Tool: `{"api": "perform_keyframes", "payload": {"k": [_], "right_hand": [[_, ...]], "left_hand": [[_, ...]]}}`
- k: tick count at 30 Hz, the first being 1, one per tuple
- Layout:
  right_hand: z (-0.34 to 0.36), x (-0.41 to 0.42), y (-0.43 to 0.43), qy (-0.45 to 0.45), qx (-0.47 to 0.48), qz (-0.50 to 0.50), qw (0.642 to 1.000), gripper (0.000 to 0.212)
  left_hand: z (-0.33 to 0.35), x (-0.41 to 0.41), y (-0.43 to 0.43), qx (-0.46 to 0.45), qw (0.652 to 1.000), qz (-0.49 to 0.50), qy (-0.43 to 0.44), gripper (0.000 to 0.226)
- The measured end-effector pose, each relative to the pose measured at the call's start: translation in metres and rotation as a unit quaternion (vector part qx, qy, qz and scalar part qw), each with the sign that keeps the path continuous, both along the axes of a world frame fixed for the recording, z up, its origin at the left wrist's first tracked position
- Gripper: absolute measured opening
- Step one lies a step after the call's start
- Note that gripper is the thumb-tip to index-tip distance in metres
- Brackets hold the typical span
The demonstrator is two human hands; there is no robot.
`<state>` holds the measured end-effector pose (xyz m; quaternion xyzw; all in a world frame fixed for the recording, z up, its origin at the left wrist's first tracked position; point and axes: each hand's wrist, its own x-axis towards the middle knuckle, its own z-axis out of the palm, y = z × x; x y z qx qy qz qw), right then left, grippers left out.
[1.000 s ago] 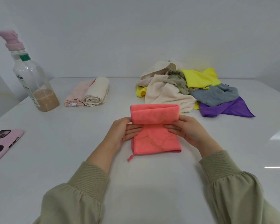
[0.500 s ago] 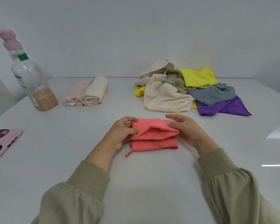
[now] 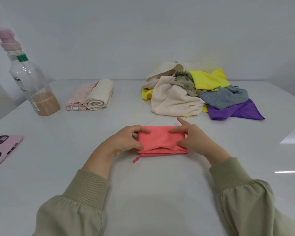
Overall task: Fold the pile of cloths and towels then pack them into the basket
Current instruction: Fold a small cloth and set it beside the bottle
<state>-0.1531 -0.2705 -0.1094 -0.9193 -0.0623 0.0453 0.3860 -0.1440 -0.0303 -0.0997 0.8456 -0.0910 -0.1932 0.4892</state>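
Coral-pink cloth (image 3: pixel 161 140), plain.
Pile: cream towel (image 3: pixel 174 103); yellow cloth (image 3: pixel 209 79); grey cloth (image 3: pixel 225 97); purple cloth (image 3: pixel 237 111); olive cloth (image 3: pixel 186 82), pale leafy print.
Folded pair: pale pink towel (image 3: pixel 78 97); off-white towel (image 3: pixel 100 96).
Bottle (image 3: pixel 31 82): clear, green band, pink pump, beige liquid.
Phone case (image 3: pixel 2 149): pink, black patches.
Sleeves (image 3: pixel 71 210): sage green.
Tabletop (image 3: pixel 143 193): white.

Forearms reach forward, left hand (image 3: pixel 126 142) curled around the left end of a folded coral cloth (image 3: pixel 160 141), right hand (image 3: pixel 193 141) pressing thumb and one finger onto its right end, index finger lifted.
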Motion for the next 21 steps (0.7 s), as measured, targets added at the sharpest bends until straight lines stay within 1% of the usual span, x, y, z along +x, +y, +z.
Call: {"api": "perform_keyframes", "payload": {"k": [2, 3, 4, 5, 6, 8, 9, 11, 13, 14, 16, 17, 21], "right_hand": [[-0.002, -0.003, 0.002, -0.025, -0.046, 0.001, 0.999, 0.052], [-0.003, -0.004, 0.003, -0.036, -0.069, 0.003, 0.997, 0.052], [-0.004, -0.004, 0.003, -0.048, -0.092, 0.004, 0.995, 0.051], [-0.005, -0.004, 0.004, -0.060, -0.117, 0.003, 0.991, 0.050], [-0.005, -0.004, 0.004, -0.074, -0.142, -0.001, 0.987, 0.048], [-0.007, -0.004, 0.004, -0.115, -0.168, -0.006, 0.979, 0.042], [-0.008, -0.005, 0.005, -0.140, -0.165, -0.005, 0.976, 0.038], [-0.006, -0.008, 0.005, -0.178, -0.121, 0.003, 0.977, 0.029], [-0.002, -0.013, 0.005, -0.167, -0.053, 0.026, 0.984, 0.024], [-0.001, -0.016, 0.004, -0.155, -0.035, 0.044, 0.986, 0.025], [-0.003, -0.018, 0.001, -0.153, -0.054, 0.077, 0.984, 0.026], [-0.006, -0.018, 0.000, -0.166, -0.069, 0.087, 0.980, 0.025], [-0.013, -0.015, -0.006, -0.264, -0.126, 0.100, 0.951, 0.024]], "left_hand": [[-0.004, 0.001, 0.001, 0.136, 0.985, -0.011, -0.107, 0.040], [-0.006, 0.000, 0.000, 0.181, 0.969, -0.003, -0.166, 0.031], [-0.008, -0.002, -0.003, 0.207, 0.950, 0.003, -0.234, 0.023], [-0.010, -0.003, -0.006, 0.215, 0.930, -0.001, -0.300, 0.020], [-0.013, -0.004, -0.011, 0.199, 0.917, -0.017, -0.344, 0.025], [-0.018, -0.007, -0.018, 0.156, 0.918, -0.073, -0.358, 0.030], [-0.021, -0.007, -0.020, 0.154, 0.918, -0.097, -0.352, 0.029], [-0.025, -0.008, -0.022, 0.167, 0.913, -0.105, -0.356, 0.028], [-0.027, -0.007, -0.021, 0.166, 0.909, -0.086, -0.373, 0.029], [-0.026, -0.008, -0.021, 0.164, 0.909, -0.077, -0.375, 0.029], [-0.025, -0.010, -0.021, 0.168, 0.912, -0.073, -0.367, 0.029], [-0.026, -0.010, -0.021, 0.173, 0.913, -0.079, -0.362, 0.028], [-0.026, -0.009, -0.020, 0.184, 0.913, -0.108, -0.347, 0.022]]}}
